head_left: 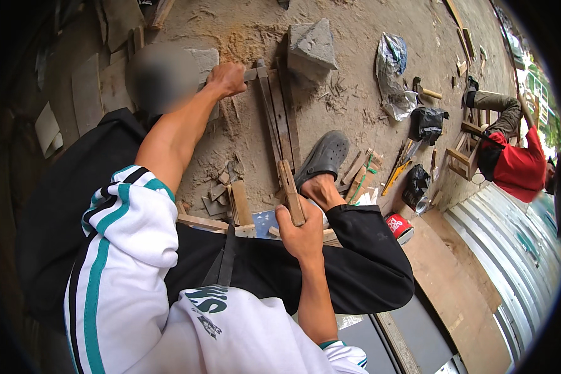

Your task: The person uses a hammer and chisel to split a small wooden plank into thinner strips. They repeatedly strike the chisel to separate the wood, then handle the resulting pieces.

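My left hand [227, 80] is a closed fist at the far end of a narrow wooden frame, gripping its crosspiece [250, 75]. Long wooden slats [274, 115] run from there back toward me over the dirt. Nearer to me, my right hand [301, 229] wraps around a short wooden piece [290, 190]. The upper end of that piece overlaps the near ends of the slats; I cannot tell whether they are joined. My foot in a grey clog [324, 156] rests just right of the slats.
A concrete block [311, 48] stands beyond the frame. Wood offcuts [237, 202] lie near my legs. Rightward are a hand saw [400, 165], a hammer [427, 91], black plastic bags [428, 123] and a red can [399, 229]. Another person in red [516, 162] sits at far right.
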`<state>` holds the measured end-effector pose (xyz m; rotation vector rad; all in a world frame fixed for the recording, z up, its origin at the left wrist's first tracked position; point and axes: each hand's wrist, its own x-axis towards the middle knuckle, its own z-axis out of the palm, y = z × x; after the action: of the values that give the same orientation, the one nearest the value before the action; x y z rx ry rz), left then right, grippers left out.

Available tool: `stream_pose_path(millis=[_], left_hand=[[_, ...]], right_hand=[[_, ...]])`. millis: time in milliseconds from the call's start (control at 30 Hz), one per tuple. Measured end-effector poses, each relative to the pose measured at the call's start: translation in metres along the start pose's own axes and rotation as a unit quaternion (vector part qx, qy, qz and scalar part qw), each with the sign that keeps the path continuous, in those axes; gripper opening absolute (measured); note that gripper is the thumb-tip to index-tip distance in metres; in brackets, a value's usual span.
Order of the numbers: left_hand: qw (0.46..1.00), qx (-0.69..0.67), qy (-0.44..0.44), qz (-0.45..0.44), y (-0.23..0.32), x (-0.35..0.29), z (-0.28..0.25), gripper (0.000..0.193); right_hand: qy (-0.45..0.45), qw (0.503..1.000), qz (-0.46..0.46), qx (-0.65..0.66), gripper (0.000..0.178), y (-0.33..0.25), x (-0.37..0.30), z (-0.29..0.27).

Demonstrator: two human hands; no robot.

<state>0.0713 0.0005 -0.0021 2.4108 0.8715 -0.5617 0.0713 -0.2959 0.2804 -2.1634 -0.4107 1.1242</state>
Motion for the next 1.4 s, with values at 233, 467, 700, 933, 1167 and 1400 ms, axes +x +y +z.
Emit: stream_pose_path(millis=[233,467,700,933,1167,1400], left_hand=[[1.0,0.029,0.0,0.009,0.007,-0.012,-0.002,0.02],[0.998,0.058,-0.022,0.026,0.004,-0.011,0.006,0.028],[0.997,0.065,-0.024,0.021,0.011,-0.017,0.001,0.029],[0.998,0.055,-0.012,0.033,0.006,-0.011,0.016,0.027],[0.997,0.064,-0.026,0.033,0.003,-0.007,0.014,0.028],[0.997,0.069,-0.03,0.012,0.012,-0.014,-0.002,0.03]], right_hand=[[0.011,1.0,0.011,0.02,0.021,0.003,0.031,-0.001],[-0.002,0.998,0.029,0.05,0.018,0.016,0.022,0.002],[0.007,0.999,0.015,0.045,0.016,0.005,-0.001,0.0],[0.019,0.998,-0.033,0.047,0.017,0.038,0.046,0.031],[0.01,0.998,-0.007,0.064,0.013,0.053,0.048,0.035],[0.017,0.997,-0.031,0.065,0.017,0.055,-0.004,0.019]])
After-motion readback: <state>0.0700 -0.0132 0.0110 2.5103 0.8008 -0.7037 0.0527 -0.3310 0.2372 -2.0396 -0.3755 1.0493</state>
